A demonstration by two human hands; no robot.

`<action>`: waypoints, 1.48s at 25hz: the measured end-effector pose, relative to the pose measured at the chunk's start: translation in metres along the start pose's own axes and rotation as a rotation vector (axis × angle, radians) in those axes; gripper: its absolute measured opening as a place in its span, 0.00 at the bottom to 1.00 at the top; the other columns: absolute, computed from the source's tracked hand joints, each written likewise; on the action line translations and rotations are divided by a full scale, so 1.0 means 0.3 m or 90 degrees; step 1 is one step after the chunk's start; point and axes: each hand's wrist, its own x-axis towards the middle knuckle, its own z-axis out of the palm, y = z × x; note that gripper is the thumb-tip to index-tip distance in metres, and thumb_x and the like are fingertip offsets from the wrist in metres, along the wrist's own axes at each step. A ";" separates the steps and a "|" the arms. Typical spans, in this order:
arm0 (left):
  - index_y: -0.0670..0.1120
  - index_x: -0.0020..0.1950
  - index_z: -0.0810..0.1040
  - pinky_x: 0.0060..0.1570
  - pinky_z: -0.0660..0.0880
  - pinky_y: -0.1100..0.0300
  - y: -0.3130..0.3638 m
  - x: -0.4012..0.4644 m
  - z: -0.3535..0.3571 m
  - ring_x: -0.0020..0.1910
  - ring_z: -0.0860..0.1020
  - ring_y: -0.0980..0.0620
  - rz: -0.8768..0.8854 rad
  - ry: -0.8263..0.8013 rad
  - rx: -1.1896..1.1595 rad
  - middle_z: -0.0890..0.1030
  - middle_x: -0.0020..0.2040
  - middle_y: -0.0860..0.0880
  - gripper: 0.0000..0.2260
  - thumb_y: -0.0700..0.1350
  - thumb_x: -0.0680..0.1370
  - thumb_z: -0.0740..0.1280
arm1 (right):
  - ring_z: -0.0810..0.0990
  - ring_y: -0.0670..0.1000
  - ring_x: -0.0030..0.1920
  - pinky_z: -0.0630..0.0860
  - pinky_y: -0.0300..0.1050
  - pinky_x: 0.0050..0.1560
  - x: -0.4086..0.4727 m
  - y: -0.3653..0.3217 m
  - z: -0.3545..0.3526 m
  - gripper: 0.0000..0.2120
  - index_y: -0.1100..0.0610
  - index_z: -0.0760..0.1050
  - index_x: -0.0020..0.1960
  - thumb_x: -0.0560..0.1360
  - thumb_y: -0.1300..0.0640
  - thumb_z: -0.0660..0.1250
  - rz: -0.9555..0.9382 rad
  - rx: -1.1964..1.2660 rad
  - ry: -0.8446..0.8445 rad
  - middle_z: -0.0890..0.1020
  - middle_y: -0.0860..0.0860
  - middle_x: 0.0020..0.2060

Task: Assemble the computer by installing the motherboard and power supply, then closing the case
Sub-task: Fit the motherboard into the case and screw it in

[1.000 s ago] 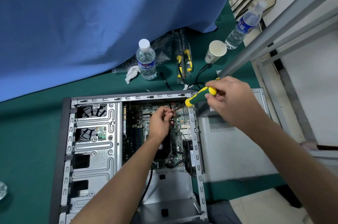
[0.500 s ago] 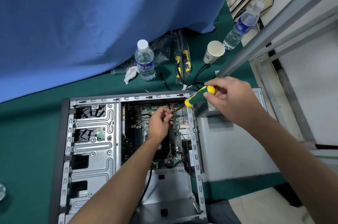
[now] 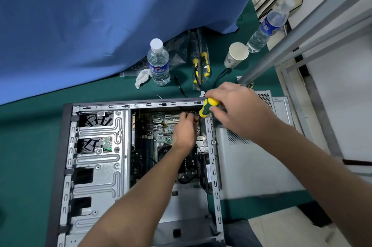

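An open computer case (image 3: 96, 166) lies flat on the green table, with the motherboard (image 3: 149, 142) inside its right half. My right hand (image 3: 239, 109) grips the green and yellow handle of a screwdriver (image 3: 207, 106) over the case's far right corner, shaft slanting down to the board. My left hand (image 3: 184, 132) reaches into the case, fingers pinched at the screwdriver tip; whatever they hold is too small to see. A grey power supply box (image 3: 251, 166) sits outside the case, against its right wall.
A water bottle (image 3: 158, 63), crumpled tissue (image 3: 142, 78), bagged yellow-handled tools (image 3: 200, 65), a paper cup (image 3: 235, 55) and a second bottle (image 3: 265, 29) stand beyond the case. A blue cloth (image 3: 100, 25) covers the back. A metal frame (image 3: 302, 35) slants across the right side.
My right hand has turned slightly on the screwdriver handle, and the view has shifted a little. My left hand stays pinched at the tip.
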 end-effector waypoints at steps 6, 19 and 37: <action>0.43 0.55 0.77 0.44 0.74 0.50 0.025 0.041 0.021 0.48 0.79 0.39 -0.093 0.046 0.056 0.73 0.66 0.42 0.07 0.39 0.78 0.65 | 0.77 0.53 0.57 0.73 0.46 0.57 0.027 -0.037 0.055 0.16 0.53 0.73 0.68 0.81 0.54 0.60 -0.041 -0.088 -0.063 0.76 0.52 0.58; 0.41 0.62 0.71 0.55 0.76 0.41 0.062 0.072 0.081 0.51 0.80 0.35 -0.234 0.079 -0.068 0.79 0.60 0.40 0.11 0.42 0.80 0.61 | 0.75 0.52 0.58 0.72 0.43 0.54 0.044 -0.021 0.118 0.18 0.52 0.71 0.70 0.80 0.59 0.62 -0.058 -0.106 -0.143 0.76 0.51 0.57; 0.43 0.47 0.79 0.41 0.69 0.54 0.026 0.082 0.112 0.45 0.79 0.42 -0.224 0.098 0.037 0.70 0.71 0.45 0.03 0.41 0.78 0.67 | 0.78 0.53 0.56 0.74 0.47 0.56 0.106 0.039 0.095 0.16 0.53 0.76 0.66 0.79 0.55 0.66 -0.107 -0.073 -0.133 0.78 0.51 0.57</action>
